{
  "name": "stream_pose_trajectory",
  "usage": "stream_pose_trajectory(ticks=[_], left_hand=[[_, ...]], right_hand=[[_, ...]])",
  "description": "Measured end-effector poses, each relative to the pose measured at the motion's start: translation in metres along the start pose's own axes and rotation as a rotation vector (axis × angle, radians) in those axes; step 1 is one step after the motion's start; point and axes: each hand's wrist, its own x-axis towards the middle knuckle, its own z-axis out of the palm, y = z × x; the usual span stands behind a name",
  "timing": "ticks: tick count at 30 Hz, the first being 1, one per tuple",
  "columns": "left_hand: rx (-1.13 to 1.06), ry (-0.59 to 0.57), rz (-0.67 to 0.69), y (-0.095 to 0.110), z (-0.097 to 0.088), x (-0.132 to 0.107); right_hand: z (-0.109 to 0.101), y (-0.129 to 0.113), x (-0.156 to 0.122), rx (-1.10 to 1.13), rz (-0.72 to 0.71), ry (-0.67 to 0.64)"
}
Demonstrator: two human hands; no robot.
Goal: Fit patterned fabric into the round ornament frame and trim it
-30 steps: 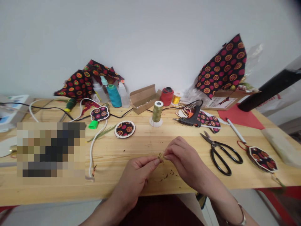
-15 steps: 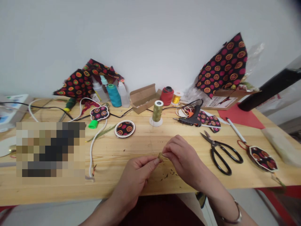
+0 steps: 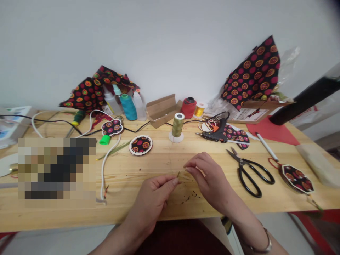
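My left hand (image 3: pixel 159 193) pinches a short bit of olive thread (image 3: pixel 179 174) between thumb and forefinger, its tip poking up. Just right of it my right hand (image 3: pixel 205 173) is closed in a pinch, a small gap from the left fingertips; whatever it holds is too fine to make out. Beyond both hands an olive thread spool (image 3: pixel 178 125) stands upright on its white base. Dark scraps (image 3: pixel 191 196) lie on the wood below the fingers. Black-handled scissors (image 3: pixel 245 171) rest slightly apart to the right of my right hand.
Round (image 3: pixel 140 145) and octagonal (image 3: pixel 296 179) patterned fabric pieces lie on the table (image 3: pixel 127 209). A hot glue gun (image 3: pixel 216 131), red spool (image 3: pixel 188 108), cardboard box (image 3: pixel 164 111) and teal spool (image 3: pixel 129 108) are farther back. At left runs a white cord (image 3: pixel 106 159) beside a pixelated patch.
My right fingertips have drawn a little away from the left ones, up and to the right. My left hand keeps its pinch on the thread, nearly still.
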Motion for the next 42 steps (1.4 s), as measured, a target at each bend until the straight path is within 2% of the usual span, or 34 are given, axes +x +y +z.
stream_pose_trajectory(ticks=[4,12,17,32,37,42], left_hand=[[-0.054,0.011,-0.008,0.0,0.001,0.0],[-0.018,-0.009,0.018,0.001,0.001,0.001],[0.04,-0.02,0.025,0.001,0.0,0.0],[0.086,-0.003,0.042,0.003,0.002,-0.002],[0.004,-0.025,0.036,0.003,0.001,-0.001],[-0.142,-0.048,-0.017,0.006,0.001,-0.001]], right_hand=[[0.001,0.001,-0.003,0.11,0.218,0.035],[0.01,-0.01,-0.005,0.525,0.508,-0.108],[0.015,-0.011,-0.003,0.725,0.564,-0.168],[0.021,-0.009,0.001,0.841,0.627,-0.037],[0.021,-0.012,0.003,0.813,0.63,0.005],[0.021,-0.013,0.004,0.816,0.627,-0.022]])
